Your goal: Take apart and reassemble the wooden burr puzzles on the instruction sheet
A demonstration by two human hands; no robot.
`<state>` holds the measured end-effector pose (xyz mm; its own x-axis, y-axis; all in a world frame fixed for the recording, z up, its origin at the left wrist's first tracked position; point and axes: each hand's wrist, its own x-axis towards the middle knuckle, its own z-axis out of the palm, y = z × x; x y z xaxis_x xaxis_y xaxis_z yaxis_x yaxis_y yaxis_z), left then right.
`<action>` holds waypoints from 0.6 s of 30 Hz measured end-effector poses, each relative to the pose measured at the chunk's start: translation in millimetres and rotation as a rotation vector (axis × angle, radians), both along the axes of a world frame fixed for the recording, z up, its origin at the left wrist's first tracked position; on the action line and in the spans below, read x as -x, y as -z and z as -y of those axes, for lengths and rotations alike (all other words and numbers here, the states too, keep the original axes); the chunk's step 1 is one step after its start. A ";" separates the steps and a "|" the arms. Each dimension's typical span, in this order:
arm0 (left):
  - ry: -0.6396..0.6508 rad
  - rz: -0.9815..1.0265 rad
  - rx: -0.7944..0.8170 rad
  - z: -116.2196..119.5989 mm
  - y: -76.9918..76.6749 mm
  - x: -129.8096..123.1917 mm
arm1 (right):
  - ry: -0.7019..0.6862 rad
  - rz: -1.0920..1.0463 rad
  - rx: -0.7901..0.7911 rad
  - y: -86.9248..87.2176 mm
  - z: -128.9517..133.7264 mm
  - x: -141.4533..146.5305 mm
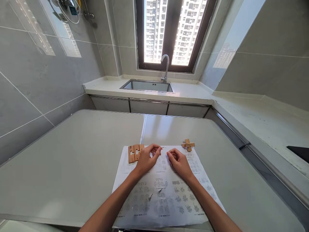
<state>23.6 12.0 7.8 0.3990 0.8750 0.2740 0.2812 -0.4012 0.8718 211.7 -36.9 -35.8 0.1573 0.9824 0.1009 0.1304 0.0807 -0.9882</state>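
Observation:
My left hand (149, 158) hovers over the upper part of a printed paper sheet (164, 183), its thumb and fingertips brought together in a loose ring. No object shows in it. Just to its left lie notched flat wooden puzzle pieces (134, 154), side by side at the sheet's top left and partly covered by that hand. My right hand (180, 162) is a short gap away, fingers curled inward against the thumb, with nothing visible in them. Beyond it, at the sheet's top right corner, sits a cross of interlocked wooden pieces (188, 145).
The sheet carries small printed diagrams and lies on a pale tabletop (72, 167) with a seam down its middle. Behind are a counter (106, 85), a sink (147, 85), a faucet (165, 67) and a window (170, 32). Another counter (260, 119) runs along the right.

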 end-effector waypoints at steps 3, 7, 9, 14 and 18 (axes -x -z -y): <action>-0.045 -0.093 -0.173 -8.6 0.8 9.0 | 0.008 0.056 -0.010 3.4 0.4 0.4; -0.054 -0.265 -0.338 -20.2 2.6 29.4 | 0.002 0.098 -0.017 6.1 0.9 -0.4; -0.062 -0.344 -0.344 -25.3 3.1 42.0 | 0.004 0.111 -0.018 6.3 1.0 -0.7; 0.065 -0.422 -0.374 -35.6 2.7 72.6 | 0.008 0.123 -0.014 4.5 0.8 0.0; 0.136 -0.496 -0.353 -38.1 2.4 86.1 | 0.004 0.128 -0.009 2.7 1.4 0.7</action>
<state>-62.5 50.2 5.4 0.6545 0.6978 0.2910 0.5448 -0.7022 0.4584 211.0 -38.3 -38.5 0.1463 0.9808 0.1291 0.2557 0.0885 -0.9627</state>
